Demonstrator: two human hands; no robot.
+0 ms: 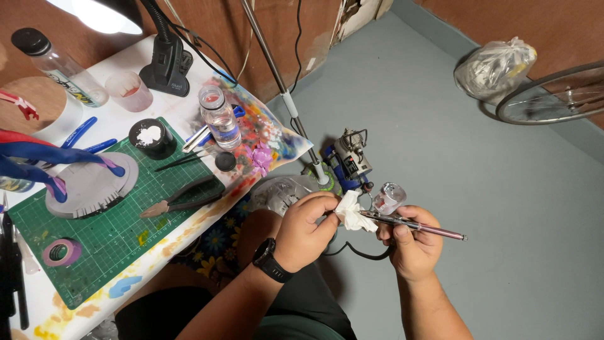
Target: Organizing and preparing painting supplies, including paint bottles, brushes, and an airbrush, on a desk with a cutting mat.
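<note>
My right hand (412, 245) grips the airbrush (412, 223) by its body, level above my lap, its clear cup (389, 197) upward and its tail pointing right. My left hand (305, 230), with a black watch (269, 259) at the wrist, pinches a white tissue (352, 213) against the airbrush's front end. Risk, as I judge it: the fine tip may bend if the tissue is pressed or twisted hard, and tilting the body could spill whatever remains in the cup onto my shorts; the hose (358, 252) looping below could snag. On the table at left, a clear bottle (220, 116) with a pale label band stands at the edge of the green mat (113, 233); a second capped bottle (60, 66) with a label lies near the lamp (107, 14). A knotted plastic bag (497, 66) sits on the floor beside a wheel (553, 94).
</note>
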